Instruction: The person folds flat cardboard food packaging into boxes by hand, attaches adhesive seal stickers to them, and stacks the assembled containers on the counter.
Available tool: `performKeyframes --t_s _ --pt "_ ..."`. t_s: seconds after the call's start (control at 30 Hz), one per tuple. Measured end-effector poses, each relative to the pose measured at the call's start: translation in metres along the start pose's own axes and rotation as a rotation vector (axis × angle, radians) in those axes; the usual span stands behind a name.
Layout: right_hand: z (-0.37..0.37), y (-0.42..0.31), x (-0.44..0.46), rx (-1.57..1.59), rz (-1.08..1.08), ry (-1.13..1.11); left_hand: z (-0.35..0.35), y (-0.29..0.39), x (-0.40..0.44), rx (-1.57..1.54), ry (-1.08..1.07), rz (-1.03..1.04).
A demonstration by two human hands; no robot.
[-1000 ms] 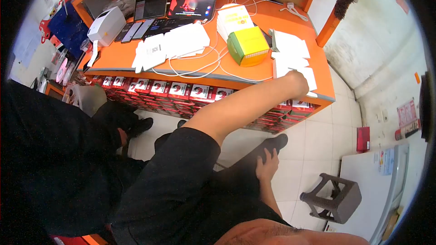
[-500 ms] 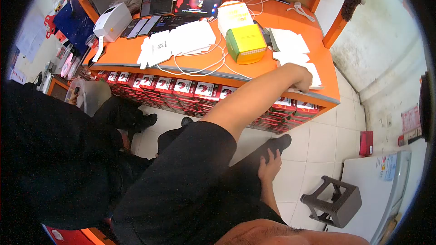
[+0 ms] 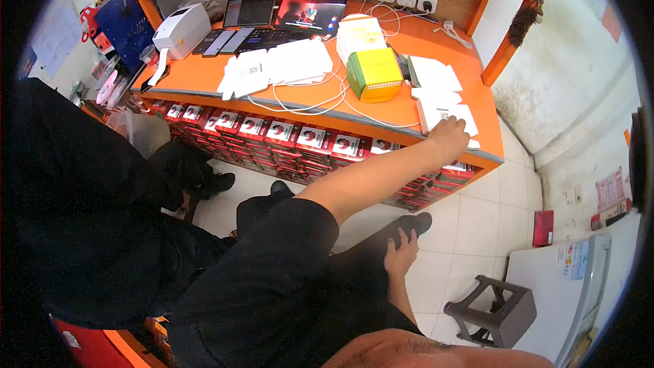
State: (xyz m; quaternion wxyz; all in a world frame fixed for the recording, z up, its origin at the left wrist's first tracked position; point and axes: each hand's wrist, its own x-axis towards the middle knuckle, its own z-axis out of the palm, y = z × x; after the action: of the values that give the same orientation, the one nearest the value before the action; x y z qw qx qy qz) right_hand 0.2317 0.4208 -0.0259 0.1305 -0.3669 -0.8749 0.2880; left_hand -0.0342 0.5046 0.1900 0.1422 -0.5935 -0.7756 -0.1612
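Note:
My left hand (image 3: 449, 142) reaches over the right front of the orange desk (image 3: 485, 138), its fingers curled on the near edge of a white stack (image 3: 443, 115) with a printed code. Its fingertips are small and partly hidden. More white sheets (image 3: 436, 75) lie behind that stack. To its left is a yellow and green box (image 3: 377, 76). My right hand (image 3: 400, 253) rests on my dark-trousered leg with its fingers spread, holding nothing.
White cards (image 3: 300, 61), cables and a label printer (image 3: 182, 31) lie left on the desk, before two screens. Red boxes (image 3: 279, 133) fill the shelf below. A person in black (image 3: 88, 197) is at left. A brown stool (image 3: 496, 310) stands beside a white fridge (image 3: 545, 279).
My left hand has gone from the desk's right front edge onto the near side of the white stack, whose printed code now shows. My right hand has stayed on my leg. The view has shifted slightly.

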Motion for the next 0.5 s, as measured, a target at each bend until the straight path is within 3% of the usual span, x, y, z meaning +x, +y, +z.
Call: performKeyframes --t_s 0.4,0.5 --pt "0.005 0.006 0.000 0.012 -0.041 0.023 -0.011 -0.014 0.000 -0.178 -0.030 -0.070" --pt "0.006 0.007 0.002 0.022 -0.052 0.024 -0.026 -0.029 0.009 -0.190 -0.131 -0.062"
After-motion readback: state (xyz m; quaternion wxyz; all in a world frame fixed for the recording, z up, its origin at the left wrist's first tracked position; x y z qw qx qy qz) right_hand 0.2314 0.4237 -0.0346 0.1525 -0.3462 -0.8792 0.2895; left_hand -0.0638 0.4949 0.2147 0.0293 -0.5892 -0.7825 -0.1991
